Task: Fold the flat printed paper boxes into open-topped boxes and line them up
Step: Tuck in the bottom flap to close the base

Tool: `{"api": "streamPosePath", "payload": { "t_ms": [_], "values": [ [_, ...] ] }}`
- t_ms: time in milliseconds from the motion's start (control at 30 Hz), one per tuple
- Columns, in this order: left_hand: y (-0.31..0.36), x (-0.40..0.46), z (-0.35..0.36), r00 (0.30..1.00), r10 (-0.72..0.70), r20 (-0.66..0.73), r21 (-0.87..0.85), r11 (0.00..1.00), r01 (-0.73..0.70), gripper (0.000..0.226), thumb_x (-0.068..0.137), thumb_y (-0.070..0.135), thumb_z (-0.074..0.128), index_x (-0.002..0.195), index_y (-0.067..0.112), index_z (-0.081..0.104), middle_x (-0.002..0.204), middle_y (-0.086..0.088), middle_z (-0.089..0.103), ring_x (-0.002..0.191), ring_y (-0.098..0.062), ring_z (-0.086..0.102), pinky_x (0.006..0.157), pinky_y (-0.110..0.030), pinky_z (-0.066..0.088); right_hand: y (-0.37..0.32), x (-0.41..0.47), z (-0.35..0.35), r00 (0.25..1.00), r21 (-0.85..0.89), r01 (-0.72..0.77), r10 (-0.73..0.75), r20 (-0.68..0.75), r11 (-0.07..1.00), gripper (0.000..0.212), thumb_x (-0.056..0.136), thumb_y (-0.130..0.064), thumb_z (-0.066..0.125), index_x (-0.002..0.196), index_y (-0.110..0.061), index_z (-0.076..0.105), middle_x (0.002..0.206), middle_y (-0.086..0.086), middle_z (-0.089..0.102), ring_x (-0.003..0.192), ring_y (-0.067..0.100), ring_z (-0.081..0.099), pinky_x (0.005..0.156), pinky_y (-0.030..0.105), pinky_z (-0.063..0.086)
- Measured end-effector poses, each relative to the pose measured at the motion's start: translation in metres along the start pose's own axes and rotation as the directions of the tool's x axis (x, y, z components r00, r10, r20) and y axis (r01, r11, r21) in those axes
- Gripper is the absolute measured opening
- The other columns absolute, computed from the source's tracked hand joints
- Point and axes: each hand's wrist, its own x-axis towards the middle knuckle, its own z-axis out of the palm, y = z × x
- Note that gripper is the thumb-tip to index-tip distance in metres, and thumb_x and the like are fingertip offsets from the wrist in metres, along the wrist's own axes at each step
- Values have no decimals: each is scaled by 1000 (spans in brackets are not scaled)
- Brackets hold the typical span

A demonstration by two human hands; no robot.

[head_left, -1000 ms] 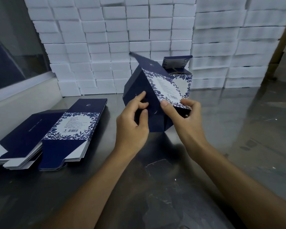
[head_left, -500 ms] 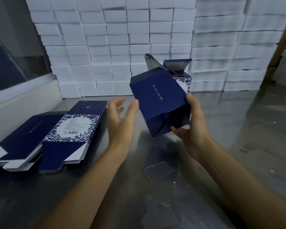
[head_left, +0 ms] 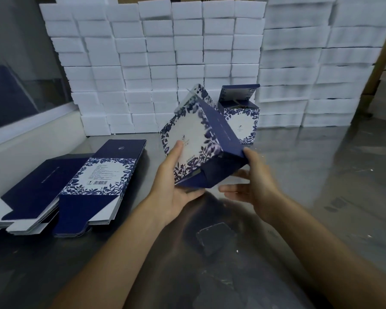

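- Half a second ago the right hand alone carried the erected navy-and-white floral paper box [head_left: 198,139] with its plain navy side up and the left hand open beside it. Now the box has rolled over, its white leaf-bordered face is uppermost, and it sits tilted above the table.
- The left hand [head_left: 176,190] cups the box from below, thumb pressed on the white face. The right hand [head_left: 252,181] has let go of its grasp, with fingers spread (only the thumb seems to touch the navy corner).
- The folded navy bottom looks closed, so I judge this box nearly ready to stand beside the finished upright floral box [head_left: 241,117].
- The stock is thin, crisp printed card. The flat blanks [head_left: 87,186] lie stacked at left on the glossy steel table [head_left: 321,197], before matte white foam blocks [head_left: 165,52].
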Motion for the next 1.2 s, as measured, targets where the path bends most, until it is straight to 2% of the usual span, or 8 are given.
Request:
{"api": "streamPosePath", "payload": {
  "t_ms": [100,267,467,600,700,800,1033,1200],
  "values": [
    [1,0,-2,1000,0,-5,20,1000,0,41,88,50,64,116,20,70,110,-6,75,102,-27,72,95,-53,53,0,3,-2,983,-171,164,-176,-57,972,21,103,-41,45,96,-26,58,103,0,64,51,21,69,49,28,56],
    [4,5,-5,988,102,-117,199,977,-77,38,90,46,65,119,23,66,108,-2,75,99,-24,72,88,-54,56,0,1,-3,971,-205,222,-235,-41,953,24,99,-40,54,113,-21,60,98,-7,67,68,28,73,60,33,58],
    [8,7,-8,928,300,-222,332,918,-218,38,87,40,71,118,20,62,104,1,75,96,-18,71,85,-39,54,3,2,-6,915,-355,368,-403,-29,860,10,97,-36,57,106,-33,61,104,-10,70,84,-1,64,72,26,49],
    [10,2,-7,911,389,-137,391,866,-311,51,70,36,82,114,21,62,107,1,73,97,-16,71,81,-33,56,0,4,-7,914,-258,390,-405,-6,884,34,98,-28,58,132,-23,55,116,-12,65,96,-6,62,72,9,49],
    [8,-1,-2,876,478,-63,481,783,-393,42,72,28,77,110,28,59,109,4,70,97,-11,70,80,-28,55,2,1,-7,926,-159,378,-375,49,912,69,88,-56,65,145,-23,45,128,-4,63,112,8,64,91,26,53],
    [9,-1,-1,868,492,-68,511,765,-393,51,70,29,69,120,25,62,118,-2,67,105,-20,67,89,-36,56,0,-3,-4,923,-146,384,-382,44,912,100,61,-73,75,144,-33,36,118,-9,63,96,-2,66,68,13,51],
    [10,-3,-2,878,477,30,659,651,-377,123,45,80,68,151,29,35,138,6,48,123,-9,54,103,-30,48,2,-2,-3,878,-158,479,-474,67,864,72,57,-63,84,115,-43,47,119,-17,60,95,-11,62,71,9,52],
    [6,-4,-3,843,530,95,726,542,-423,116,42,76,74,145,37,36,137,13,42,123,-5,49,104,-36,48,-1,0,-6,898,-21,439,-437,54,898,64,64,-66,70,118,-35,53,118,-10,67,104,5,68,76,22,57]
  ]
}}
